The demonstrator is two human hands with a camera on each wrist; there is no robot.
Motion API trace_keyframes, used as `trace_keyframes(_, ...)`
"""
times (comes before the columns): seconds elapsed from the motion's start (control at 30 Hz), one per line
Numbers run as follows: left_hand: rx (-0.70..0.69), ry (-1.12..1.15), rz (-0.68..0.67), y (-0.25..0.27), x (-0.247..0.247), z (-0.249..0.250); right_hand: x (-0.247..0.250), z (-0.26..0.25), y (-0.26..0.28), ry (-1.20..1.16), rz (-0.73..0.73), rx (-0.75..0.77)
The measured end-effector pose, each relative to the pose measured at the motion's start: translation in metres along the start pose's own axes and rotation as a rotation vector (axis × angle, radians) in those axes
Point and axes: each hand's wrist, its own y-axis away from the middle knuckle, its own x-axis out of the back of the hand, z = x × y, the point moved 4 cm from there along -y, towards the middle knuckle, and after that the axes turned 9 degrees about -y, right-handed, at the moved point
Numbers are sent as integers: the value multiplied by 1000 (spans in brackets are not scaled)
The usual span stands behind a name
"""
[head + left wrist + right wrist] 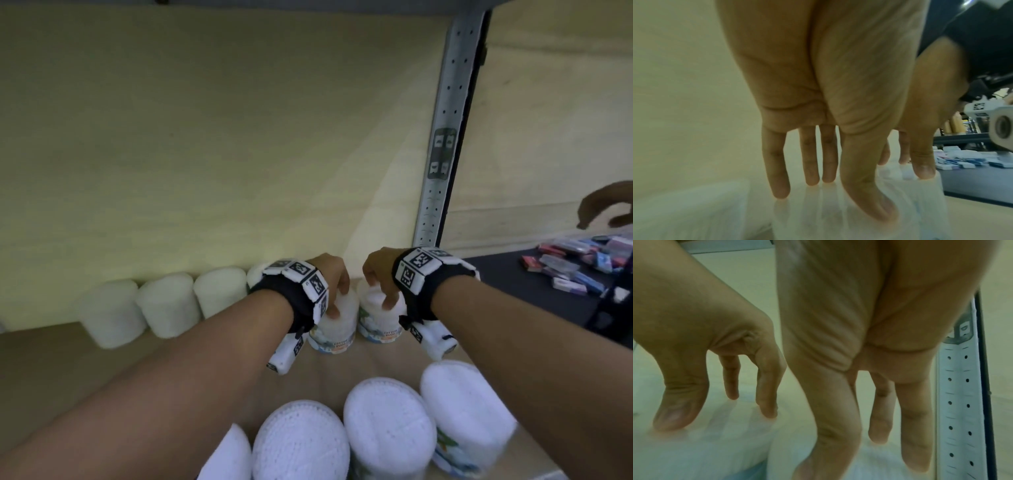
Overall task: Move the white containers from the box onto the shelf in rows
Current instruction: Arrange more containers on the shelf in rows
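Two white containers with "cotton buds" labels stand side by side on the shelf board. My left hand grips the left container from above, with the thumb on its near side. My right hand grips the right container the same way. In the left wrist view the left hand's fingertips touch the container's lid. The right wrist view shows the right hand's fingers coming down over the other container's top. To the left, a row of white containers lines the back wall.
Several more white containers stand close together at the bottom of the head view, between my forearms. A perforated metal upright borders the shelf on the right. Beyond it, another person's hand hovers over small coloured packets on a dark table.
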Motion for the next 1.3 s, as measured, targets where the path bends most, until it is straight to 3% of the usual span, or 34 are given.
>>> trace_keyframes(0.33,-98,-52,83,57,-14,37,-5,-16,85,-82,-99,96)
trace_keyframes(0.6,-99,-68,88,88,-17,55,-14,-12,110,-131,-134,55)
trace_keyframes(0.83,-127,-9,103,98,-20,60,-19,-7,121,-157,-80,38)
trace_keyframes(1.0,-47,84,138,103,-15,45,-16,-6,123,-229,-72,29)
trace_keyframes(1.3,117,157,196,119,-5,-22,13,-31,107,-453,114,70)
